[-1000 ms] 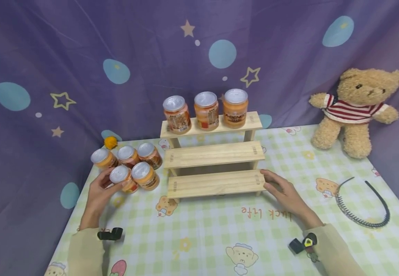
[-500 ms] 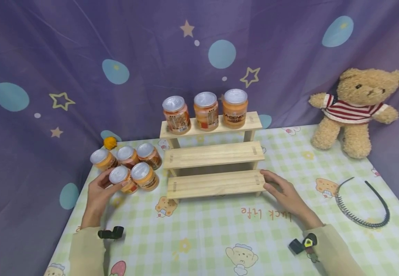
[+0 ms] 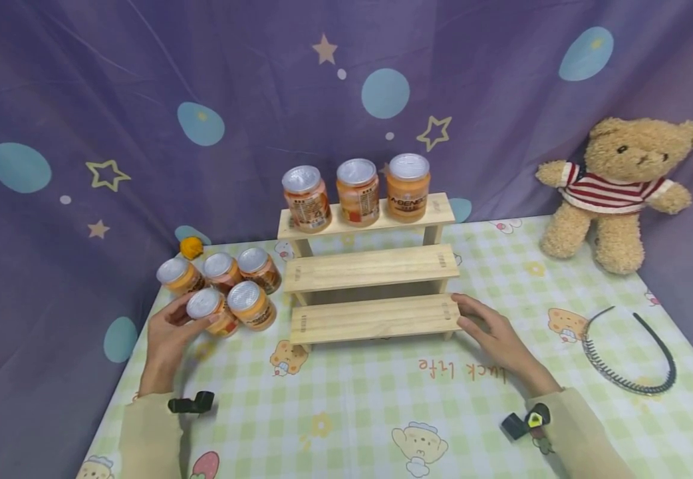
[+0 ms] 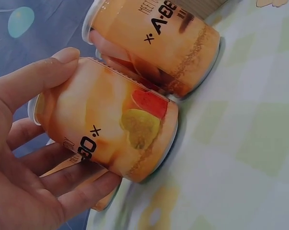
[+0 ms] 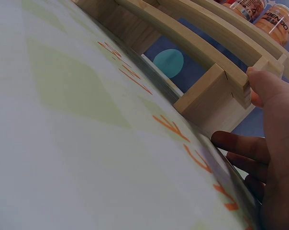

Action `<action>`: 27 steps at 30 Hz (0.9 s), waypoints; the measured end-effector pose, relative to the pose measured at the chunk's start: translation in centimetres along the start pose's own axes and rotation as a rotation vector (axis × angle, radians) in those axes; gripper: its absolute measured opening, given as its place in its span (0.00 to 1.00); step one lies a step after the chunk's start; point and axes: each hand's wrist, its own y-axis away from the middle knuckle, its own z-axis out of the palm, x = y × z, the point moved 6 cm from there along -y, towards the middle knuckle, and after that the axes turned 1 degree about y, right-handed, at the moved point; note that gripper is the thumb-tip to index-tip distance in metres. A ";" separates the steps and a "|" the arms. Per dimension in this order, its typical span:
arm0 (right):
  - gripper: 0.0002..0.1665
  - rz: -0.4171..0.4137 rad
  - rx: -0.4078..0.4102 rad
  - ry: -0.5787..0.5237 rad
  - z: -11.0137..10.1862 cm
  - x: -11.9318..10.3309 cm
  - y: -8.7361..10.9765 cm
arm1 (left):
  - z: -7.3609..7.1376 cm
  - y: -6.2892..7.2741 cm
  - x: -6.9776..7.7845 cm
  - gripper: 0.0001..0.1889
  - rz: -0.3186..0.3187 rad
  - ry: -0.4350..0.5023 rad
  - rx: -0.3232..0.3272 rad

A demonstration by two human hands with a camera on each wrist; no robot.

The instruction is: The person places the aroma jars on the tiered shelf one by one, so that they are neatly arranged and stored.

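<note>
My left hand [image 3: 165,339] grips an orange jar [image 3: 222,320] with a silver lid, in the front row of a group at the table's left. In the left wrist view, the thumb lies on one side of this jar [image 4: 104,115] and the fingers curl round the other. A second front jar [image 3: 254,307] stands right beside it. The right hand [image 3: 496,339] touches the right end of the lowest step of a three-tier wooden stand [image 3: 376,320]. In the right wrist view, its thumb rests at the corner of the board [image 5: 228,76], the lower fingers loose near the cloth.
Three similar jars [image 3: 358,193] stand on the stand's top tier; its middle tier [image 3: 373,268] is bare. Behind the left jars lies a small yellow object [image 3: 191,247]. A teddy bear [image 3: 616,193] and a black headband [image 3: 628,384] are on the right. A purple curtain [image 3: 251,66] hangs behind.
The left hand and the jar it grips have shifted very slightly left, away from the neighbouring front jar. The right hand stays at the stand's end.
</note>
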 end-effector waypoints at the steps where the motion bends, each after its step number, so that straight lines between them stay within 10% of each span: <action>1: 0.29 -0.001 -0.001 0.000 0.0 0.0 0.0 | -0.1 0.0 0.0 0.38 -0.004 0.000 0.003; 27: 0.29 0.014 0.005 0.011 0.0 0.2 0.0 | -2.8 2.3 6.0 0.29 0.070 0.172 0.120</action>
